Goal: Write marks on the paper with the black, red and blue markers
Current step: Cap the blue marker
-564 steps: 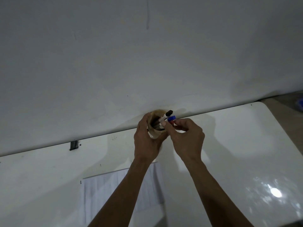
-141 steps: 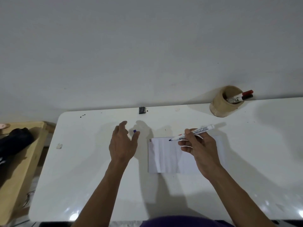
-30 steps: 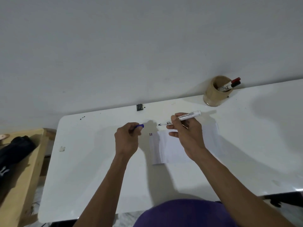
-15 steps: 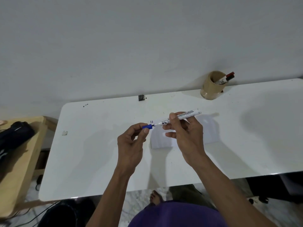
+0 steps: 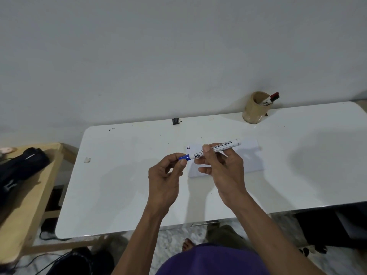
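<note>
Head cam: both hands held up over the white worktop, mid-frame. Right hand grips the blue marker by its barrel, lying approx. level; left hand pinches the blue cap on the marker's left end. Paper lies flat on the worktop behind the hands, small marks at its upper-left corner. Red marker & black marker stand in the cup, upper right, near the wall.
</note>
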Motion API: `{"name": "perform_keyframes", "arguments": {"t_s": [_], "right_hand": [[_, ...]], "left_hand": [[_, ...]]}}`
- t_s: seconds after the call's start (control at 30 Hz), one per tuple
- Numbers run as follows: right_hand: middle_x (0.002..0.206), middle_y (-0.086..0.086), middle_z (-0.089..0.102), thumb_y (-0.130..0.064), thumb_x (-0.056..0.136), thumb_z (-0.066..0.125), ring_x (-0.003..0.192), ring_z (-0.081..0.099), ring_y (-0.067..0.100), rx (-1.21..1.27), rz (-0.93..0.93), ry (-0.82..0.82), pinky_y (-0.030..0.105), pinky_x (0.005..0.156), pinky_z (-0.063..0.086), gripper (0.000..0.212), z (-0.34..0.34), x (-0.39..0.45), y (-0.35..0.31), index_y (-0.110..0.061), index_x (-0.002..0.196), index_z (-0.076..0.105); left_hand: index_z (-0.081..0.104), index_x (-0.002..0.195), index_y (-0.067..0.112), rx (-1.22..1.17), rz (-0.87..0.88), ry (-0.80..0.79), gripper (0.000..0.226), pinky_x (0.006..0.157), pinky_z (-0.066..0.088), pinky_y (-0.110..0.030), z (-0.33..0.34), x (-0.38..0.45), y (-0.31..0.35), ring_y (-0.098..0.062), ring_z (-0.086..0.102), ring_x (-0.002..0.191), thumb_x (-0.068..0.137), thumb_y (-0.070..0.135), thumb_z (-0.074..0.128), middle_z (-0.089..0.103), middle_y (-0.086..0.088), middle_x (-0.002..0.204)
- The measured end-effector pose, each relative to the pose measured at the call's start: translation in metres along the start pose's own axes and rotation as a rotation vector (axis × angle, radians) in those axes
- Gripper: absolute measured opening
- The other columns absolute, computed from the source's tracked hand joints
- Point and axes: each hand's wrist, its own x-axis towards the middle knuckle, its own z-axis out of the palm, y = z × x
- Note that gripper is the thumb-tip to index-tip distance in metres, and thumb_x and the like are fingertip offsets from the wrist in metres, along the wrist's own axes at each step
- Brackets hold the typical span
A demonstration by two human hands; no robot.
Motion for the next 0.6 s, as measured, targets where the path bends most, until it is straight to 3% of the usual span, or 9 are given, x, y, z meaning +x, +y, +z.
{"name": "perform_keyframes", "arguments": {"t_s": [0.27, 0.43, 0.53, 0.6], "right_hand": [[0.088, 0.005, 0.081, -0.02, 0.091, 0.075, 0.081, 0.079, 0.024, -0.013, 0.05, 0.019, 0.03, 0.064, 0.06, 0.008, -0.016, -0.003, 0.003, -0.013, 0.094, 0.073], [0.078, 0.007, 0.074, -0.007, 0.082, 0.079, 0.066, 0.072, 0.019, 0.136, 0.072, 0.015, 0.027, 0.059, 0.058, 0.013, -0.048, 0.01, -0.015, -0.009, 0.09, 0.069], [0.071, 0.009, 0.074, -0.016, 0.066, 0.086, 0.062, 0.072, 0.02, -0.047, -0.005, -0.059, 0.028, 0.061, 0.058, 0.023, -0.069, 0.02, -0.03, -0.007, 0.081, 0.072], [0.069, 0.01, 0.075, -0.017, 0.063, 0.088, 0.063, 0.073, 0.021, -0.2, -0.036, -0.11, 0.029, 0.063, 0.06, 0.026, -0.078, 0.026, -0.037, -0.004, 0.08, 0.074]], "left_hand": [[0.076, 0.088, 0.029, 0.038, -0.006, -0.091, 0.018, 0.074, 0.054, -0.048, 0.003, 0.0, 0.001, -0.012, 0.061, 0.076, 0.092, 0.015, 0.067, 0.076, 0.013, 0.082], [0.075, 0.089, 0.029, 0.075, 0.002, -0.181, 0.018, 0.067, 0.044, -0.036, 0.003, 0.01, 0.001, -0.019, 0.052, 0.072, 0.093, 0.015, 0.066, 0.071, 0.012, 0.076], [0.075, 0.091, 0.021, 0.102, 0.021, -0.219, 0.013, 0.069, 0.049, -0.021, 0.005, 0.019, 0.009, -0.008, 0.058, 0.073, 0.093, 0.012, 0.066, 0.072, 0.014, 0.078], [0.074, 0.092, 0.019, 0.127, 0.045, -0.247, 0.012, 0.07, 0.052, -0.02, 0.01, 0.026, 0.015, -0.006, 0.061, 0.073, 0.093, 0.011, 0.065, 0.073, 0.011, 0.081]]}}
